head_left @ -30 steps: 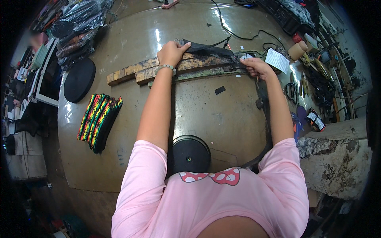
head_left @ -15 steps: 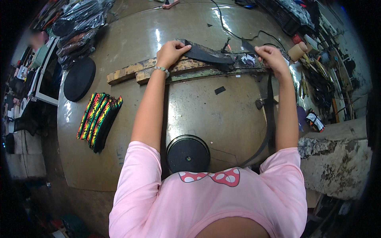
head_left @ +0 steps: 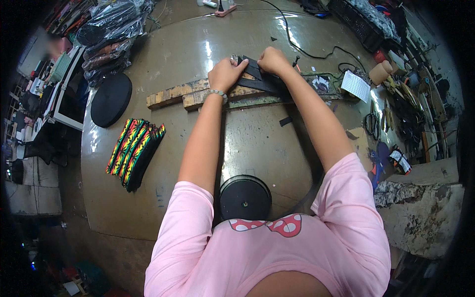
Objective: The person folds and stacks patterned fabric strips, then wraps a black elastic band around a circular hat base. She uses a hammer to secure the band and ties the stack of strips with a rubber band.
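My left hand (head_left: 226, 74) pinches a flat black strap (head_left: 255, 85) between thumb and fingers. Close beside it, my right hand (head_left: 273, 61) is closed on another part of the same strap, its fingertips turned away from view. The strap lies across two worn wooden bars (head_left: 170, 95) on the table, and a length of it runs down under my right forearm toward my body. A round black roll of strap (head_left: 245, 200) sits in front of my chest. A short black scrap (head_left: 286, 121) lies between my forearms.
To the left are a stack of brightly patterned strips (head_left: 132, 153), a black disc-shaped roll (head_left: 111, 100) and plastic-wrapped bundles (head_left: 116, 24). On the right are a checked paper sheet (head_left: 356, 86), scissors (head_left: 371, 124) and a tan spool (head_left: 380, 73). A black cable (head_left: 302, 50) curves across the back.
My right hand has moved left from the bars' right end to beside my left hand, bringing the strap's end along. The checked paper, earlier hidden by my right hand, now shows.
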`<state>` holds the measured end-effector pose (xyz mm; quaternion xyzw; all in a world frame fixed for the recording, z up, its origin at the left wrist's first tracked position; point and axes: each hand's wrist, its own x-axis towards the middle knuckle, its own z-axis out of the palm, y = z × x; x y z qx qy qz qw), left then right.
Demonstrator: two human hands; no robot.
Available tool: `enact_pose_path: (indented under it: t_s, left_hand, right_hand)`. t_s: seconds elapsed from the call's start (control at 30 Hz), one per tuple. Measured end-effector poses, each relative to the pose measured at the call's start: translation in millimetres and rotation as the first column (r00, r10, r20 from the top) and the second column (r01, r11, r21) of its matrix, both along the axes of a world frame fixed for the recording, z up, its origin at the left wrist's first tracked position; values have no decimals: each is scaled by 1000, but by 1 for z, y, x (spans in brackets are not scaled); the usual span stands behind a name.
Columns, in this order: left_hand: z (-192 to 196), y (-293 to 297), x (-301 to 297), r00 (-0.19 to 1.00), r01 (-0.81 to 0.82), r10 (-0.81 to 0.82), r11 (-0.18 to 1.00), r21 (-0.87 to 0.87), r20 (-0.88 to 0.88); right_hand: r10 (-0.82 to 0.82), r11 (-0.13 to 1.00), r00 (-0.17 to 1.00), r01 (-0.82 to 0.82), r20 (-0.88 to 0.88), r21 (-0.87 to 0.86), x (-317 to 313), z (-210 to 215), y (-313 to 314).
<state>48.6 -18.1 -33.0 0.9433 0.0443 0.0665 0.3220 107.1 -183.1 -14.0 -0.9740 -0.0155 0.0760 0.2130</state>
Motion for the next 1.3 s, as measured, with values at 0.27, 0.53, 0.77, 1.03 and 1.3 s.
enact_pose_path:
  t_s: [0.27, 0.53, 0.77, 1.03, 1.3]
  left_hand:
    - [3, -7, 4, 998, -42, 46, 995, 93, -48]
    - [1, -8, 4, 999, -27, 29, 994, 106, -19]
    - [1, -9, 0, 999, -40, 38, 993, 112, 18]
    - [2, -9, -1, 999, -44, 45, 992, 116, -1]
    - [3, -10, -2, 999, -38, 37, 993, 110, 7]
  right_hand:
    - [176, 974, 940, -124, 292, -188, -43, 36, -2]
    - [215, 977, 940, -203, 266, -71, -92, 106, -114]
    - [-68, 737, 970, 206, -234, 644, -96, 15, -173]
    - [-65, 715, 950, 257, -304, 650, -99, -1, -177]
    - [-36, 700, 943, 260, -330, 665, -97, -9, -178]
